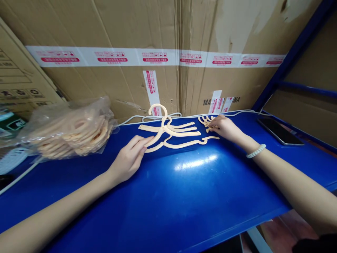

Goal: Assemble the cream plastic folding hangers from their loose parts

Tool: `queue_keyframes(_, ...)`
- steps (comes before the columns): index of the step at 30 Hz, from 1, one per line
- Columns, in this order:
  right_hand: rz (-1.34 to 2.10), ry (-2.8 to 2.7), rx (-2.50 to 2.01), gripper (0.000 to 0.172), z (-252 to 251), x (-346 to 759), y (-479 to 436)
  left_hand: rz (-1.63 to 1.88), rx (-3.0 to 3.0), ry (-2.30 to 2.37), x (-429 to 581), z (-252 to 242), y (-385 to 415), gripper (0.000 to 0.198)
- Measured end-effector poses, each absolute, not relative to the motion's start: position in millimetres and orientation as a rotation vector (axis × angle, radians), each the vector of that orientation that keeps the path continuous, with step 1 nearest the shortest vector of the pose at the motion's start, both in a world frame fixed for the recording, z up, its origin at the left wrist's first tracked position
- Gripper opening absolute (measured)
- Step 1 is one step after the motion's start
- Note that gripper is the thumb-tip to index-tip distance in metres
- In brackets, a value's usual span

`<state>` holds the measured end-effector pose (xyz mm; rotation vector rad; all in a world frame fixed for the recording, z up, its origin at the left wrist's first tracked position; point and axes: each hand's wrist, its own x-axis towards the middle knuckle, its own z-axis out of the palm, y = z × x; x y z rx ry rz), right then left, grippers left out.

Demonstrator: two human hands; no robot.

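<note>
My left hand (pixel 130 156) pinches one arm of a cream plastic hanger (pixel 181 134), whose hook stands up above the blue surface. Beside and beneath it lie further hanger pieces of the same colour, among them a long curved piece (pixel 181 144) with a small hooked end. My right hand (pixel 225 127) has its fingers pressed together at a small pile of curved cream hook pieces (pixel 206 121). The fingertips hide whatever they grip there.
A clear plastic bag (pixel 76 130) full of cream hanger parts sits at the left. Large cardboard boxes (pixel 118 88) stand behind, with a white cable (pixel 134 117) along their foot. A dark phone (pixel 280 131) lies at the right, near a blue metal frame (pixel 276 52).
</note>
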<state>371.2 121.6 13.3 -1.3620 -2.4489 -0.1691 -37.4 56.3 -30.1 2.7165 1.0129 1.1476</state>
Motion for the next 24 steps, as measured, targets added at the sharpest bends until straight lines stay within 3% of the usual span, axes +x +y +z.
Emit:
queue_keyframes(5,-0.17,-2.362,-1.332,0.016,21,370,116,1.161,2.71,1.013,-37,-29,56,0.039)
queue_keyframes(9,-0.071,-1.973,-1.448,0.023,34,364,104,1.174,2.694,1.012,-38,-28,56,0.038)
queue_keyframes(17,0.877,-1.193,-1.167,0.024,51,333,82,1.239,2.658,1.012,-37,-27,56,0.035)
queue_keyframes(24,1.255,-1.017,-1.108,0.026,40,311,72,1.277,2.637,1.005,-38,-26,56,0.028)
